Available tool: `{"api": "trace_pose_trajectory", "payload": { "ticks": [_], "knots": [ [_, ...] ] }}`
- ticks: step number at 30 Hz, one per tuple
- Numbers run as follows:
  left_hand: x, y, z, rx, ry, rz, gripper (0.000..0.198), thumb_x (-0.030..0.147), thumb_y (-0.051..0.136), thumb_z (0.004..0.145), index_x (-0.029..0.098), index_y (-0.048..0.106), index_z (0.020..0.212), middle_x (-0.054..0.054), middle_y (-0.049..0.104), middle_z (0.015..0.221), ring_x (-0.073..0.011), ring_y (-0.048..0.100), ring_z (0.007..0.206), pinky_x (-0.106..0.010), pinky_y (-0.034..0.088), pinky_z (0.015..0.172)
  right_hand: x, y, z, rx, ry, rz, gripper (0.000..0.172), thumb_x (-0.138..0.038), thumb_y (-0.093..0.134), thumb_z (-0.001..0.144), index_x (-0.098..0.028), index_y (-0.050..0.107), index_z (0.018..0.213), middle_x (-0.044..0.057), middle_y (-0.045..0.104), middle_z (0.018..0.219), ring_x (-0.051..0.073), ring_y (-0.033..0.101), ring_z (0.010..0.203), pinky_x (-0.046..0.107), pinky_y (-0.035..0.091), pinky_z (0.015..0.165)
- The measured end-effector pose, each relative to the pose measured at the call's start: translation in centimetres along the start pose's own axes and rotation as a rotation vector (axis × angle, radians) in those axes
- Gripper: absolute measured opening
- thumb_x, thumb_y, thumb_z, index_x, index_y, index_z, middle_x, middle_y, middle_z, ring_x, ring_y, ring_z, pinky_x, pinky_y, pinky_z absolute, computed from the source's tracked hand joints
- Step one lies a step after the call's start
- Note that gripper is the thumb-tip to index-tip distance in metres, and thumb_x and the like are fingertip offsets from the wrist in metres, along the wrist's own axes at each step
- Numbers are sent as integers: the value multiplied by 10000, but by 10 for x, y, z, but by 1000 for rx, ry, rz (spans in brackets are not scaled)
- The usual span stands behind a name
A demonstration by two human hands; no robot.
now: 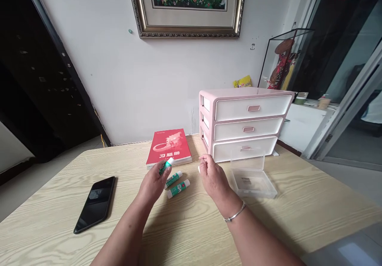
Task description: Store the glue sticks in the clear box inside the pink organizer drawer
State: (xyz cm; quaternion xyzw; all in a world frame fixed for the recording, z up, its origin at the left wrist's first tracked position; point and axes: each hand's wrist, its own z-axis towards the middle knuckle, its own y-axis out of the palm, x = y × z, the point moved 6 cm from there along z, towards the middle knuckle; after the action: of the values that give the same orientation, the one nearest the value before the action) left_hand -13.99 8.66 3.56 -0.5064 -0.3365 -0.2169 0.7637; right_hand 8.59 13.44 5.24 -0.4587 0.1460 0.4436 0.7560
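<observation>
A green glue stick with a white end is in my left hand, fingers closed around it, above the table in front of the red book. Two more green-and-white glue sticks lie side by side on the table, one partly behind my left hand and one nearer me. My right hand is closed, and a small white bit shows at its fingertips; the rest is hidden. Just right of that hand stands a clear plastic box with its lid raised.
A pink-and-white three-drawer unit stands at the back right of the wooden table, its drawers closed. On the left lies a black phone. Behind the table is a wall with a framed picture.
</observation>
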Motion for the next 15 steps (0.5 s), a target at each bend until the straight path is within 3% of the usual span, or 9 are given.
{"api": "trace_pose_trajectory", "payload": {
  "ticks": [4,9,12,15],
  "knots": [
    [-20,21,12,-52,42,378,381,379,426,963,206,605,1252,-116,662,1208,-278,596,1141,-361,456,933,7,1,2,-98,29,-133,262,-292,365,1007,-193,567,1143,57,713,926,199,651,823,281,414,705],
    [-30,39,18,-123,45,442,407,292,373,978,216,606,1303,-121,632,1312,-298,530,1253,-408,398,1037,20,4,5,-163,7,-269,229,-228,443,984,-190,603,1144,77,709,1042,206,643,971,281,425,815],
    [-20,41,8,-173,116,436,421,416,379,992,262,595,1319,-89,606,1359,-299,490,1292,-441,376,1062,31,9,5,-183,12,-305,254,-180,482,956,-172,609,1176,94,691,1129,215,621,1050,286,420,895],
    [-7,43,-7,-247,215,413,588,609,454,926,264,521,1396,-105,563,1405,-315,455,1325,-474,354,1088,40,16,4,-187,6,-331,285,-166,503,943,-161,609,1208,110,679,1163,221,607,1083,294,413,937]
  ]
}}
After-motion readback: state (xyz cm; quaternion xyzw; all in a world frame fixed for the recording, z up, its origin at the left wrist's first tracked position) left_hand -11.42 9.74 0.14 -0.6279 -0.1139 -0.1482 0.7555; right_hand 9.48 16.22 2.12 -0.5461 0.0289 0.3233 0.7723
